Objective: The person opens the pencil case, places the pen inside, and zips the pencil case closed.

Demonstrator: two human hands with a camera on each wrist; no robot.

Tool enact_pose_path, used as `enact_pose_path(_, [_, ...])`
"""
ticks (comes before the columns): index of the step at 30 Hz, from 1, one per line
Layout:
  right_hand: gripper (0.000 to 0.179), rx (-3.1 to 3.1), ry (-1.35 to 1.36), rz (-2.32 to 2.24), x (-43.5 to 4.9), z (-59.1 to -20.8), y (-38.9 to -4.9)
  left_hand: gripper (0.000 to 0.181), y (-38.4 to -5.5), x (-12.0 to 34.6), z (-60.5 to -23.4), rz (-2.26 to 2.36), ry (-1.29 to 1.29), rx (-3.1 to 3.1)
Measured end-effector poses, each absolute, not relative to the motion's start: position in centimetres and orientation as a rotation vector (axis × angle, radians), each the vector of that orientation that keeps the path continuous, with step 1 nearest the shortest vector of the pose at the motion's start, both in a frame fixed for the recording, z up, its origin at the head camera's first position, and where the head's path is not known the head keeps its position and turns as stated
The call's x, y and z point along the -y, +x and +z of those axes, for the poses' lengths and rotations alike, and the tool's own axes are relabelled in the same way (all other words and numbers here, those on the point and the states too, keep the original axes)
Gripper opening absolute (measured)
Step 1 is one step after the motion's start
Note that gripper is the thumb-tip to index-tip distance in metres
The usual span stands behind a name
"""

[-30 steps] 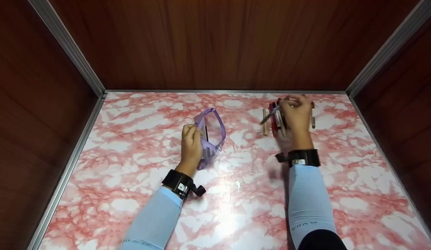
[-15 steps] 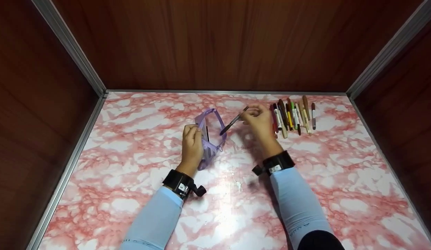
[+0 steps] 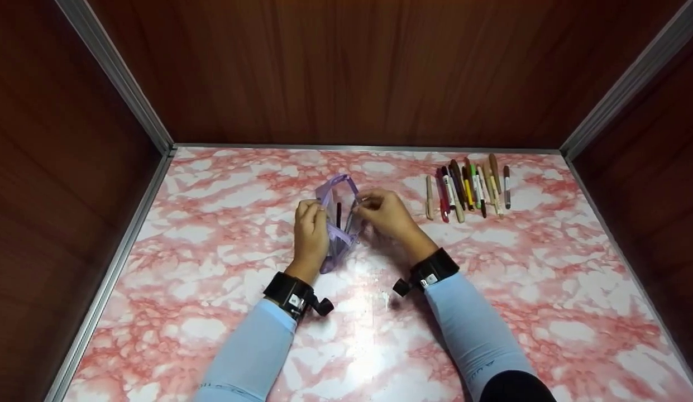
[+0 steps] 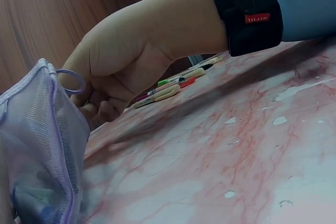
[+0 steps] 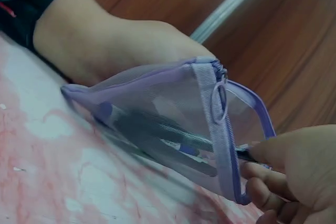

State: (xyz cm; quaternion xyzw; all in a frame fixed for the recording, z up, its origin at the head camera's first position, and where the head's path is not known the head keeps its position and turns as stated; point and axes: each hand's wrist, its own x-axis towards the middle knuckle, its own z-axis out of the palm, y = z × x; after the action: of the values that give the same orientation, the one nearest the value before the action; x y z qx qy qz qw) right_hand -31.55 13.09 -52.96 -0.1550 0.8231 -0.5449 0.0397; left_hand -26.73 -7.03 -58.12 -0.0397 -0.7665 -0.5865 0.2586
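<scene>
A purple mesh zip pouch [image 3: 325, 192] stands with its mouth open to the right. My left hand [image 3: 311, 237] grips its left side, fingers folded over the edge. My right hand [image 3: 390, 215] is at the mouth and pinches the end of a slim dark pen [image 3: 350, 216], whose length reaches inside. Through the mesh [image 5: 157, 98] in the right wrist view, other pens show in the pouch, one with a purple end [image 5: 106, 112]. The left wrist view has the pouch's zip edge [image 4: 60, 145] close by, with the right hand [image 4: 118, 64] behind it.
To the right lies a row of several pens and markers [image 3: 467, 187], with a beige pen [image 3: 429, 198] at its left end and a brown-capped marker [image 3: 507, 187] at its right. Wood-patterned walls [image 3: 346, 72] enclose the marbled table [image 3: 223, 195] at the back and sides.
My right hand has come left from the row of pens with the dark pen, which is now partly inside the pouch. My left hand keeps its grip on the pouch.
</scene>
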Motion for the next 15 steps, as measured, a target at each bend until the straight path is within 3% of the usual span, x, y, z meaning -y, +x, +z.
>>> enact_pose_path(7, [0.038,-2.585,-0.635,-1.432,-13.2,-53.1,-31.6,0.030,-26.7,6.9,-58.0,-1.542,-0.076,2.105])
enact_pose_path(15, [0.030,-2.577,-0.334,-1.537,-15.9,-52.1,-32.5,0.030,-26.7,6.9,-58.1,-1.543,-0.088,2.087])
